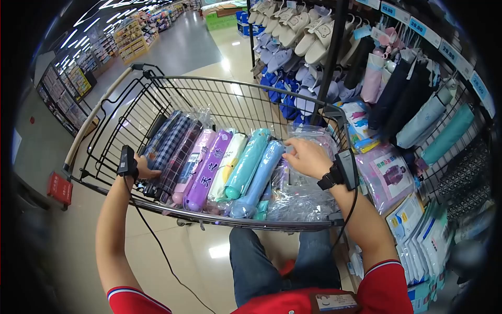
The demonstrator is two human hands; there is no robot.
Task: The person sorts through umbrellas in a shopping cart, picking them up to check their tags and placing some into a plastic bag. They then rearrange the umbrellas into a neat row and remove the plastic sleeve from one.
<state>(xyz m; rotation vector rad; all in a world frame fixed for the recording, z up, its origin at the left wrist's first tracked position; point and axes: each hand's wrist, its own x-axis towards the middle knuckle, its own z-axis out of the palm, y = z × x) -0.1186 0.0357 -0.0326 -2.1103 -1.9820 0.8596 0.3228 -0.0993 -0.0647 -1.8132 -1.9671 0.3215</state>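
Note:
A black wire shopping cart holds a row of folded umbrellas in clear plastic sleeves. At its left end, my left hand rests against the dark checkered umbrellas, thumb and fingers apart. To the right lie a pink umbrella, a purple umbrella, a white and yellow umbrella, a teal umbrella and a light blue umbrella. My right hand is beside the blue one's upper end, thumb and index finger apart; whether it touches cannot be told. Clear plastic packages lie below it.
Slippers hang on a rack beyond the cart. On the right, more umbrellas hang under price tags, above a packaged raincoat and other flat packs. A red box-shaped object stands on the floor at left.

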